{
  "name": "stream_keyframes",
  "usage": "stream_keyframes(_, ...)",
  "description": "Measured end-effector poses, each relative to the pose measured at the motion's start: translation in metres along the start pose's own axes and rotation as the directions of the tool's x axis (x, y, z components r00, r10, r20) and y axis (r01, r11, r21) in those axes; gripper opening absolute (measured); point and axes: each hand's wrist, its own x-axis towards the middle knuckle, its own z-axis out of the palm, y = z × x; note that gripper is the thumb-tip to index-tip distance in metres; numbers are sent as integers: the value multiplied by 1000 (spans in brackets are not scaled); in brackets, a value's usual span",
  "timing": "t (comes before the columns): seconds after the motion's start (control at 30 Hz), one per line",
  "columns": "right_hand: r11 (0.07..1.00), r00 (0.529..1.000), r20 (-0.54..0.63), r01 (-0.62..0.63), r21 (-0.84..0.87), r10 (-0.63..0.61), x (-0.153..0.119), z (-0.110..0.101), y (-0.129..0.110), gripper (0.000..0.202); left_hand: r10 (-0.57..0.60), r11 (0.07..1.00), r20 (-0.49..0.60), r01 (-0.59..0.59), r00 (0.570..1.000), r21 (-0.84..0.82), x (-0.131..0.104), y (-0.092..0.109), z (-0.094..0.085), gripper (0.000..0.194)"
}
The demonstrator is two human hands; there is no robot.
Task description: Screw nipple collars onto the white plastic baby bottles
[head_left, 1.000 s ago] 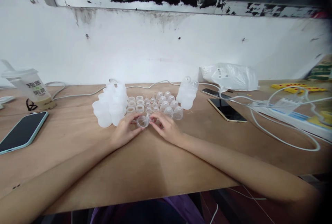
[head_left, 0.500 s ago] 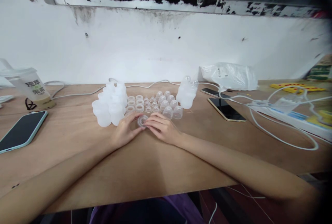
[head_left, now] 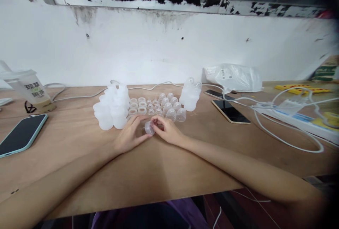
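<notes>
Between my two hands is a small clear plastic ring [head_left: 148,128], turned on its side above the wooden table. My right hand [head_left: 168,130] pinches its right side with fingertips and thumb. Curved around the left side, my left hand [head_left: 130,135] has its thumb and fingers at the ring's edges. Just beyond my hands stand several clear rings [head_left: 142,110] in rows, several small clear nipple-shaped pieces [head_left: 150,111] and several clear domed caps [head_left: 181,115]. Frosted white bottles [head_left: 105,116] are grouped on the left of these pieces.
More frosted bottles, topped with clear caps [head_left: 190,98], stand right of the domes. Phones [head_left: 233,111] [head_left: 22,133], a drink cup [head_left: 38,93], a plastic bag [head_left: 235,77], a power strip [head_left: 299,119] and white cables lie farther out on the table [head_left: 159,172].
The clear ring has turned from facing upward onto its side and shifted slightly right. My right hand's fingers have drawn in more tightly around its right side.
</notes>
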Motion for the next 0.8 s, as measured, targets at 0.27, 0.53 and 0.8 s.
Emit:
stream_keyframes(0.27, 987, 998, 12, -64, 147, 63, -1, 1, 6, 11, 34, 998, 2, -34, 999, 61, -2, -3, 2, 30)
stream_keyframes(0.53, 998, 994, -96, 50, -23, -52, -1, 1, 2, 19, -72, 997, 43, 71, 996, 20, 0, 1, 0, 29)
stream_keyframes(0.8, 978, 990, -55, 116, -171, -127, -2, 7, -3, 14, -196, 981, 49, 196, 979, 16, -2, -7, 10, 12)
